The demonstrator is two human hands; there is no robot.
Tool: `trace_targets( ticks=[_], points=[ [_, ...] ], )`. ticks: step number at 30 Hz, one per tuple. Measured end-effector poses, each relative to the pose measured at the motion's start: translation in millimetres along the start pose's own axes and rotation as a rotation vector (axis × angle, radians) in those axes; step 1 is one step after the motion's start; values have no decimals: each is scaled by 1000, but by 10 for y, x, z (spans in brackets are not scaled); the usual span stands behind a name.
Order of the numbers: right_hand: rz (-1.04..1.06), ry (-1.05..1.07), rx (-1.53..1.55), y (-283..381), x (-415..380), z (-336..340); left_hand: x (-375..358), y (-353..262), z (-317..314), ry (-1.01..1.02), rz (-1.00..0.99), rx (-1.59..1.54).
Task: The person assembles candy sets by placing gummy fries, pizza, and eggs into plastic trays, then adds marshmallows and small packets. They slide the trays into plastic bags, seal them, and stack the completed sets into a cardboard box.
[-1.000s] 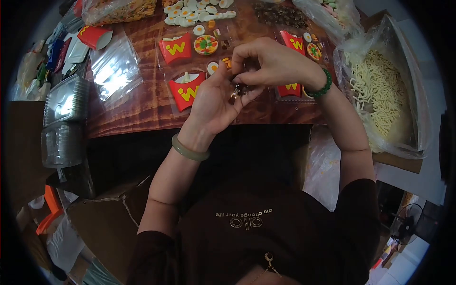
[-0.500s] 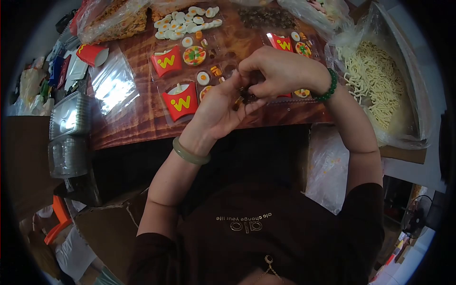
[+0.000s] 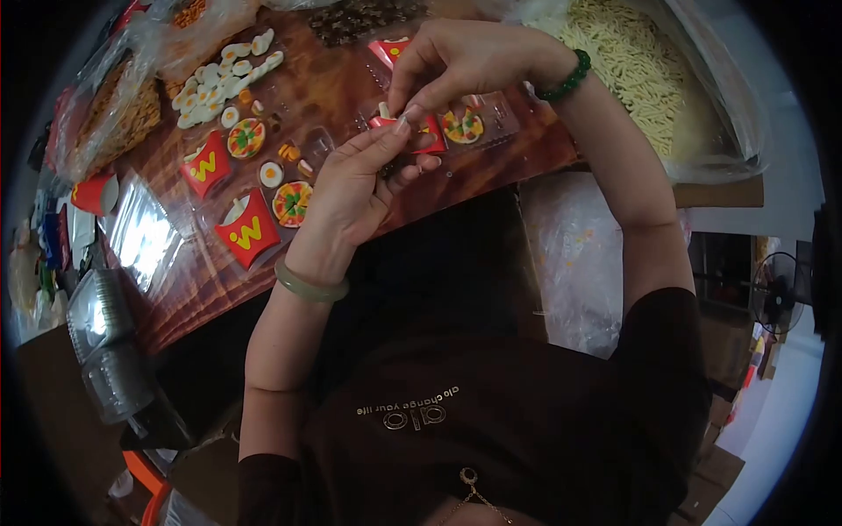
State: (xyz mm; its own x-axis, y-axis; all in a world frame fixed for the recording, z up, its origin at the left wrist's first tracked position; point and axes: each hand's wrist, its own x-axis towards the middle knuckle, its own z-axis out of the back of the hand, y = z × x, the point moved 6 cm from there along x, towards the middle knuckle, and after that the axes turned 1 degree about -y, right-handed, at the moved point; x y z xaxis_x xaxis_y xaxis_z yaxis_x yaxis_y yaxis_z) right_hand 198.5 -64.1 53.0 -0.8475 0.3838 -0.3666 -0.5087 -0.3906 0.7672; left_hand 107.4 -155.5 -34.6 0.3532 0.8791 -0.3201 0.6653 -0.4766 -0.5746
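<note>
My left hand (image 3: 355,180), with a pale bangle at its wrist, is palm up with its fingers curled and thumb forward. My right hand (image 3: 469,66), with a green bead bracelet, reaches down to the left thumb in a pinch; whatever lies between the fingertips is too small to make out. Behind them, a red fries box (image 3: 428,136) is partly hidden, next to a miniature pizza (image 3: 463,127) in a clear tray. To the left lie a larger-looking red box with a yellow mark (image 3: 250,230), another pizza (image 3: 292,203) and a fried egg piece (image 3: 271,174).
Many small fried eggs (image 3: 219,88) are heaped farther back, near a pile of dark pieces (image 3: 364,17). Pale fry-like strands (image 3: 627,74) fill a plastic-lined box at right. Stacked clear containers (image 3: 103,320) stand by the table's left edge, below plastic film (image 3: 145,228).
The view has turned toward the right, so the table appears shifted left and tilted. My hands remain together; the left fingers have curled in more.
</note>
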Motion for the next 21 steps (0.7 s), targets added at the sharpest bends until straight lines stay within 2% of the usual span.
trace_targets(
  ticks=[1, 5, 7, 8, 10, 14, 16, 21],
  points=[
    [-82, 22, 16, -60, -74, 10, 39, 45, -51, 8, 41, 41],
    [-86, -33, 157, -347, -457, -1, 162, 318, -246, 16, 94, 42],
    [-244, -175, 164, -641, -674, 39, 146, 452, -281, -40, 140, -5],
    [-244, -175, 166, -813, -712, 14, 158, 502, -264, -42, 142, -4],
    [-221, -242, -108, -1154, -721, -1, 193, 631, -190, -73, 149, -40],
    [-201, -355, -135, -1403, -679, -131, 246, 702, -78, -133, 134, -87],
    [-159, -610, -107, -1369, -729, -93, 268, 696, -22, -173, 96, -99],
    [-150, -649, -189, -1460, -804, -160, 276, 695, -3, -193, 87, -105]
  ],
)
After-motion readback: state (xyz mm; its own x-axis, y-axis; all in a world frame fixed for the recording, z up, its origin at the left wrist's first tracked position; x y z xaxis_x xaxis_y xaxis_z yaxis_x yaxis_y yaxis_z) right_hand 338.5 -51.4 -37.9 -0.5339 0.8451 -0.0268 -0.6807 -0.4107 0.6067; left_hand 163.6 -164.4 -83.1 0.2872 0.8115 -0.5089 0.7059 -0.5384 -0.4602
